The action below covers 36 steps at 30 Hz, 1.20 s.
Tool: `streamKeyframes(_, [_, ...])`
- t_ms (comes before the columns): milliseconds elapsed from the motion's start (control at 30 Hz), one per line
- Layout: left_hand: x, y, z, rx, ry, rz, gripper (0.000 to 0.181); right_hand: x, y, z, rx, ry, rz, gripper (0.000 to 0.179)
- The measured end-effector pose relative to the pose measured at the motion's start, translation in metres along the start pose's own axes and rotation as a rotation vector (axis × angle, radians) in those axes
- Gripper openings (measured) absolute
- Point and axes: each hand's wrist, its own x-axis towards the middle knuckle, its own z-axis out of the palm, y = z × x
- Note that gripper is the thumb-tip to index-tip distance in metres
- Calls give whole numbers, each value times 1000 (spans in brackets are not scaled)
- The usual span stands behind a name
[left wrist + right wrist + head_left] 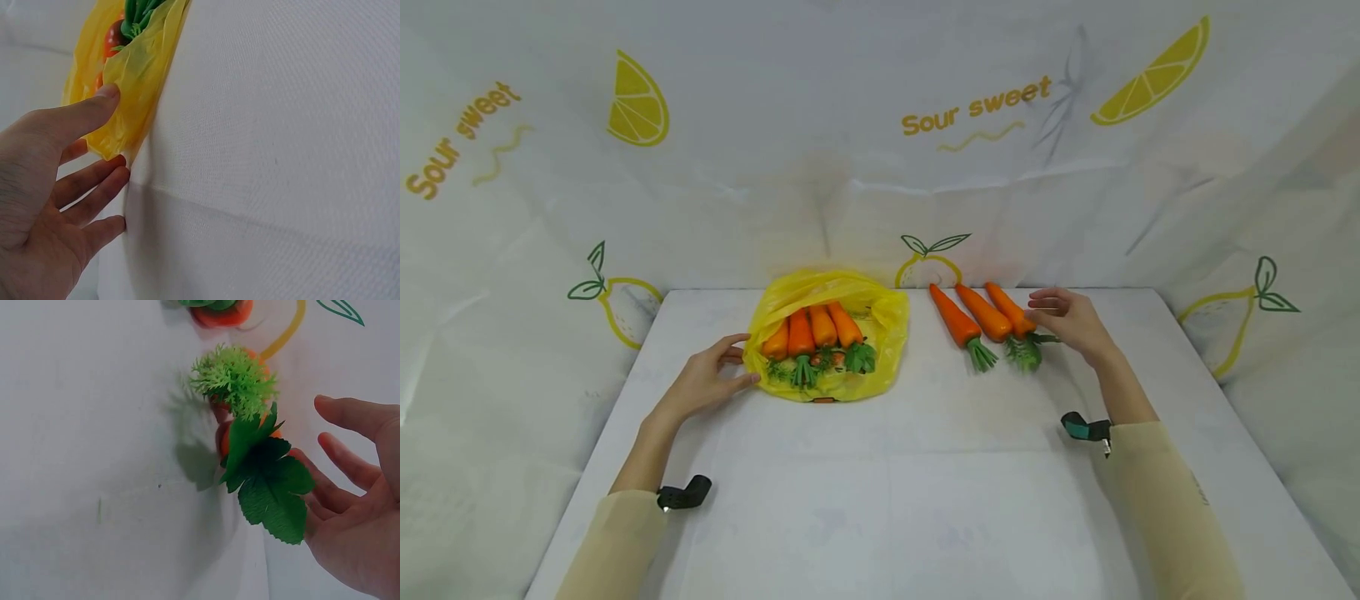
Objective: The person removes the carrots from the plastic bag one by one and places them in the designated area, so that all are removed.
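Note:
A yellow plastic bag [891, 354] lies at the back of the table, its mouth towards me, with several carrots [801, 335] inside, leafy tops forward. My left hand [703, 383] is at the bag's left side, fingers spread; in the left wrist view its thumb [94, 115] lies against the yellow plastic and the other fingers reach behind the edge. Right of the bag, three loose carrots lie side by side: a left one [953, 317], a middle one [983, 313] and a right one [1009, 308]. My right hand [1075, 325] is beside the right carrot, thumb and fingers apart, near its dark green leaf [275, 494].
The white-covered table [880, 500] ends at the back against a hanging white cloth [775, 192] printed with lemons and lettering. Similar cloth hangs at both sides. A black strap mount [685, 493] is on the left wrist, another [1086, 428] on the right.

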Motion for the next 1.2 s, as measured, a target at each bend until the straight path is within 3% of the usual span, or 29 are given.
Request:
streamKeyframes(367, [0, 0, 0, -6, -2, 5, 75, -1, -27, 11, 38, 5, -77, 52])
streamKeyframes(1200, [1, -2, 0, -10, 2, 7, 75, 9, -85, 74, 135, -46, -235, 42])
